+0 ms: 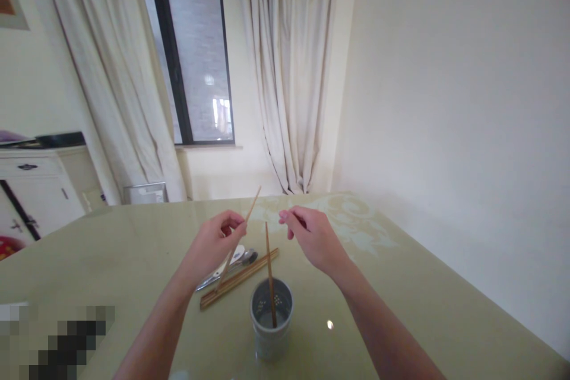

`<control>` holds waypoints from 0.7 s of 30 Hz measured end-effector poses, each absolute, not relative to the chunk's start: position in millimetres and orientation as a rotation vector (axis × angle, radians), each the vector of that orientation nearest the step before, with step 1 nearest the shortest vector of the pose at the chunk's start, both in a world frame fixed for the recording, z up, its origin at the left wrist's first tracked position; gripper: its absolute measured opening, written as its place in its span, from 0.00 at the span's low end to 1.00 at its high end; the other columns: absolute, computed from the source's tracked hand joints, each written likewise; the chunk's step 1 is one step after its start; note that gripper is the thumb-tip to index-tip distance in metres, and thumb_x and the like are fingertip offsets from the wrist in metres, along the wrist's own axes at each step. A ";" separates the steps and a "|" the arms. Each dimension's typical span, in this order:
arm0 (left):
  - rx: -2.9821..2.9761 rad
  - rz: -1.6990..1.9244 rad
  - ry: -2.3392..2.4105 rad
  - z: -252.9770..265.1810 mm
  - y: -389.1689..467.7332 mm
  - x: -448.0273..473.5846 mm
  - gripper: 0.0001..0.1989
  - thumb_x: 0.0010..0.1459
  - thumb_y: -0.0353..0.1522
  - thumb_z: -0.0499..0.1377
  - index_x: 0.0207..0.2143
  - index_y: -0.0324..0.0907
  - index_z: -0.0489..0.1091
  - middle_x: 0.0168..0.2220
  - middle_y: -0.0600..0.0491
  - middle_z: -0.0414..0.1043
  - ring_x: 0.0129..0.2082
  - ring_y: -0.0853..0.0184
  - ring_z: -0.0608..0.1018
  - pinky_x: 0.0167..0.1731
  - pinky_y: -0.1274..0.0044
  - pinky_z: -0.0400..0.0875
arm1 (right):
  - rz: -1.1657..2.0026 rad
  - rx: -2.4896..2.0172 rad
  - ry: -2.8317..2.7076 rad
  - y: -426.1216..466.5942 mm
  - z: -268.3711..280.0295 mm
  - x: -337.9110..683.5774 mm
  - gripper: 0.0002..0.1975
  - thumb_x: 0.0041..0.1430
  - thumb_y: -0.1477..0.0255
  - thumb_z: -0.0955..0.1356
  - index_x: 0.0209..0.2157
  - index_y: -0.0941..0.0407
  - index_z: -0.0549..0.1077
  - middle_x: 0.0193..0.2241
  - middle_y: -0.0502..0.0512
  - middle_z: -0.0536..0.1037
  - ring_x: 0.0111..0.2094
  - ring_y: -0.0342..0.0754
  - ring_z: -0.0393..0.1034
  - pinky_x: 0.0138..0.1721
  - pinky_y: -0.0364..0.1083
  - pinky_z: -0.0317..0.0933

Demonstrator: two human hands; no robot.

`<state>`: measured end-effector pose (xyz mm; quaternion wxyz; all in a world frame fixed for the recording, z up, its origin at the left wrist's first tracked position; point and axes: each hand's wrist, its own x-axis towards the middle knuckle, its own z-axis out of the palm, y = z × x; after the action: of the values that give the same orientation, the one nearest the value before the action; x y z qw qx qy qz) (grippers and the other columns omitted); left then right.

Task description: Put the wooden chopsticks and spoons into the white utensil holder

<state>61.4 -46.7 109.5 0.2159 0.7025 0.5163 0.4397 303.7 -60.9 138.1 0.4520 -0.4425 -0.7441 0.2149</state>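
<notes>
My left hand (221, 233) pinches a wooden chopstick (253, 203) between thumb and fingers, its thin end pointing up and its lower end slanting down to the table. To the right, my right hand (310, 231) hovers with fingers curled together and nothing visible in them. Below and between my hands stands a grey cup (272, 341) with small holes in its wall. A single chopstick (269, 267) leans upright inside it. Beside the cup, left and behind, lies a bunch of several chopsticks (249, 271). Metal spoons (250, 256) and a white-headed utensil (239, 251) lie just beyond the bunch, partly hidden by my left hand.
All this rests on a greenish glossy table (401, 309) with a pale leaf pattern. A white wall (463, 101) runs along its right edge. Curtains (289, 71) and a window (200, 59) are at the back, with a white cabinet (40, 184) at the left.
</notes>
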 end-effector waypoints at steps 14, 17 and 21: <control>2.039 1.085 1.128 128.0 -68.5 87.1 0.10 0.64 0.38 0.60 0.38 0.43 0.80 0.34 0.52 0.81 0.34 0.65 0.78 0.35 0.76 0.70 | 0.765 -0.670 -1.535 -85.9 163.9 316.9 0.10 0.68 0.62 0.71 0.40 0.55 0.78 0.30 0.50 0.79 0.29 0.43 0.74 0.30 0.42 0.67; 2.164 0.662 1.429 98.7 -46.4 68.7 0.06 0.58 0.30 0.60 0.31 0.41 0.78 0.29 0.53 0.79 0.31 0.65 0.77 0.32 0.76 0.66 | 0.768 -0.743 -1.540 -78.5 163.7 325.9 0.11 0.63 0.63 0.74 0.40 0.56 0.78 0.27 0.49 0.78 0.28 0.44 0.75 0.31 0.43 0.68; 2.261 0.235 1.697 55.6 -30.6 67.7 0.09 0.51 0.23 0.58 0.28 0.42 0.76 0.31 0.52 0.78 0.34 0.63 0.78 0.32 0.76 0.61 | 0.816 -0.832 -1.604 -68.5 154.8 323.4 0.12 0.60 0.63 0.75 0.38 0.56 0.76 0.27 0.50 0.80 0.27 0.45 0.77 0.30 0.42 0.69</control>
<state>67.7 -30.6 55.6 0.1516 0.7878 0.5913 0.0820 323.4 -68.5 154.8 0.5475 -0.3510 -0.6770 0.3445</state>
